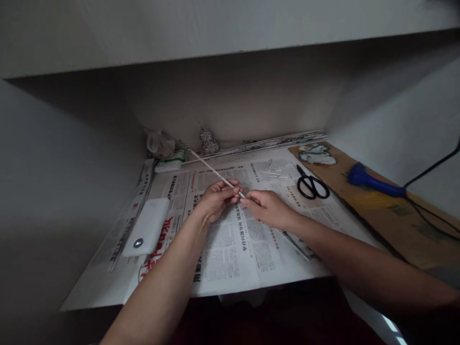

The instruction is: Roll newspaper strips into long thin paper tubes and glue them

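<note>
Landmark: black-handled scissors [312, 186], lying flat on the spread sheets of printed newspaper [230, 244] that cover the table.

Left hand [215, 199]: well left of the scissors, fingers closed in a pinch on a thin white rolled-paper stick [212, 169]. Grip tight; thumb and fingertips meet on the stick near its lower end.

Right hand [268, 208]: left of and slightly nearer than the scissors, fingertips pinched on the very end of the same stick, just beside the left hand's fingers. Both hands are raised a little over the newspaper, the right one lower.

Stick: runs from the two hands up and away leftward, tilted, its far end pointing to the back corner, well left of the scissors.

Short white paper offcuts [275, 171]: scattered on the newspaper just behind and left of the scissors.

White rectangular power bank [147, 226] with a round button: flat on the newspaper, far left of the scissors.

Crumpled clear plastic bag [160, 143]: far left and behind the scissors, against the back wall; contents cannot be made out.

Blue-handled tool [373, 181] with black cord: right of the scissors, on a brown cardboard sheet [391, 215]

Stack of long paper sticks [266, 142]: behind the scissors, along the back wall
</note>
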A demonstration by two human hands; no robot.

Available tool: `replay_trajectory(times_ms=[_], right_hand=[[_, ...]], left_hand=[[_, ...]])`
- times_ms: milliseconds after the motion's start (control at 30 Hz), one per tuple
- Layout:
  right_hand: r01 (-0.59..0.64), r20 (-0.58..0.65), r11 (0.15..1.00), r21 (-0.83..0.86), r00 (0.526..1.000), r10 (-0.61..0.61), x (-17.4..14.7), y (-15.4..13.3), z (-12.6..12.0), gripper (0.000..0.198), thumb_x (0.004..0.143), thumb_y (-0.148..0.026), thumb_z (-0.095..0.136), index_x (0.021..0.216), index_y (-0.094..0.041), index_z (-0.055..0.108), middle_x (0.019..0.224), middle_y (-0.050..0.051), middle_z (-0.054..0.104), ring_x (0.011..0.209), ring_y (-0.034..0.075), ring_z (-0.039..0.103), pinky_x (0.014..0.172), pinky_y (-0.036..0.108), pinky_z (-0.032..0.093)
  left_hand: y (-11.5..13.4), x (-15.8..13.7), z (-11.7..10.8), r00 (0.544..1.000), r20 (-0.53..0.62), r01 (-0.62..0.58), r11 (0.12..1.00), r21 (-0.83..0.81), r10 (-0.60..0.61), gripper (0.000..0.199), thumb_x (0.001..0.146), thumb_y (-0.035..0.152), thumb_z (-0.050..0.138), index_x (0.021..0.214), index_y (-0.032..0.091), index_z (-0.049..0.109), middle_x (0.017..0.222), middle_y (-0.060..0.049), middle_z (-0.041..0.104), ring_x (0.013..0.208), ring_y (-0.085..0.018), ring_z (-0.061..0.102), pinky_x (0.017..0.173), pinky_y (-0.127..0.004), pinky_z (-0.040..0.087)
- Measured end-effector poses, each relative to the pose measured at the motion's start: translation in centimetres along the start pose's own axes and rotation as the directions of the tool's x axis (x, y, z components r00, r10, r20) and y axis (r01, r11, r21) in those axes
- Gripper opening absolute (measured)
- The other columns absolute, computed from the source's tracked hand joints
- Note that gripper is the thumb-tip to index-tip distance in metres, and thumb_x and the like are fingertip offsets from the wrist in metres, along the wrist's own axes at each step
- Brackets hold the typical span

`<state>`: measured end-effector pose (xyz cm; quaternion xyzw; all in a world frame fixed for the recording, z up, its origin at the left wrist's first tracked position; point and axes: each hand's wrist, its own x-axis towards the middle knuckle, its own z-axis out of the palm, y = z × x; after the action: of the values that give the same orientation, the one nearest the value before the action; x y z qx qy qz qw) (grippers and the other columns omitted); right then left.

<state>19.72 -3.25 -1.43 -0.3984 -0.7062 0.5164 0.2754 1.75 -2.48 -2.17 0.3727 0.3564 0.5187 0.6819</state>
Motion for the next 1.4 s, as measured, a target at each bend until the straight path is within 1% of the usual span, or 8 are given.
replay_trajectory(times_ms=[133,267,533,633,800,1033,1233,1400], right_hand=[[-0.105,0.154,0.969,0.222,0.985,0.072,0.11,0.21,0.11,0.039,0.089,-0.052,0.041,0.074,-0.018,0.051,0.041,-0.007,0.04,0.034,0.007,0.036,0.038,0.02,0.029],[-0.306,0.369,0.787,0.536,0.923,0.108,0.39,0.47,0.18,0.038,0.09,-0.054,0.036,0.075,-0.02,0.044,0.038,-0.009,0.033,0.03,0.008,0.033,0.034,0.02,0.028],[-0.059,-0.009,0.995,0.075,0.998,0.059,0.14,0.21,0.49,0.039,0.085,-0.054,0.048,0.079,-0.016,0.057,0.045,-0.004,0.05,0.036,0.007,0.044,0.037,0.019,0.035],[-0.112,0.085,0.974,0.198,0.992,0.097,0.12,0.16,0.35,0.041,0.087,-0.055,0.044,0.074,-0.017,0.053,0.042,-0.005,0.045,0.033,0.007,0.041,0.034,0.019,0.03],[-0.302,0.344,0.787,0.538,0.931,0.121,0.39,0.63,0.26,0.041,0.087,-0.058,0.04,0.075,-0.019,0.045,0.039,-0.009,0.035,0.031,0.008,0.036,0.033,0.019,0.029],[-0.125,0.088,0.971,0.206,0.99,0.109,0.27,0.44,0.42,0.041,0.085,-0.056,0.047,0.073,-0.017,0.052,0.041,-0.005,0.046,0.033,0.008,0.041,0.034,0.018,0.031],[-0.324,0.441,0.759,0.565,0.896,0.054,0.2,0.17,0.09,0.038,0.09,-0.053,0.035,0.07,-0.021,0.038,0.037,-0.009,0.032,0.03,0.009,0.033,0.034,0.02,0.028],[-0.092,0.106,0.978,0.189,0.992,0.073,0.11,0.13,0.31,0.042,0.087,-0.057,0.043,0.077,-0.018,0.053,0.046,-0.004,0.048,0.037,0.009,0.044,0.037,0.02,0.031]], left_hand=[[0.0,0.03,-0.1,1.0,0.007,-0.005,0.999,-0.044,0.006,0.027,0.069,0.008,0.072,0.095,0.009,0.063,0.079,-0.007,0.069,0.061,-0.007,0.062,0.058,-0.015,0.051],[0.21,-0.06,-0.16,1.0,0.001,0.012,0.995,-0.1,-0.012,0.029,0.07,0.007,0.07,0.099,0.011,0.064,0.081,-0.006,0.068,0.062,-0.007,0.062,0.058,-0.013,0.051],[-0.32,-0.14,0.3,0.999,0.018,0.031,0.998,0.057,-0.032,0.035,0.063,0.015,0.078,0.094,0.01,0.064,0.067,-0.002,0.064,0.058,-0.01,0.062,0.056,-0.019,0.051],[-0.17,-0.16,0.26,1.0,-0.022,0.015,0.999,0.048,-0.014,0.034,0.061,0.013,0.078,0.093,0.01,0.065,0.071,-0.003,0.066,0.06,-0.009,0.062,0.059,-0.018,0.052],[0.04,-0.17,0.1,1.0,-0.004,0.014,1.0,0.009,-0.014,0.033,0.062,0.012,0.078,0.093,0.01,0.065,0.072,-0.002,0.065,0.06,-0.007,0.061,0.061,-0.017,0.052],[-0.09,-0.01,0.07,1.0,-0.014,-0.01,1.0,0.021,0.01,0.027,0.067,0.017,0.076,0.09,0.009,0.066,0.073,-0.003,0.065,0.059,-0.006,0.06,0.056,-0.014,0.05],[0.01,-0.03,0.03,1.0,-0.03,0.002,0.999,-0.045,-0.003,0.026,0.064,0.015,0.078,0.087,0.01,0.068,0.075,-0.004,0.067,0.06,-0.006,0.06,0.057,-0.013,0.05],[-0.33,-0.05,0.25,0.999,-0.004,0.036,0.999,0.011,-0.036,0.023,0.064,0.015,0.077,0.084,0.009,0.067,0.069,-0.003,0.065,0.059,-0.008,0.061,0.056,-0.015,0.05]])
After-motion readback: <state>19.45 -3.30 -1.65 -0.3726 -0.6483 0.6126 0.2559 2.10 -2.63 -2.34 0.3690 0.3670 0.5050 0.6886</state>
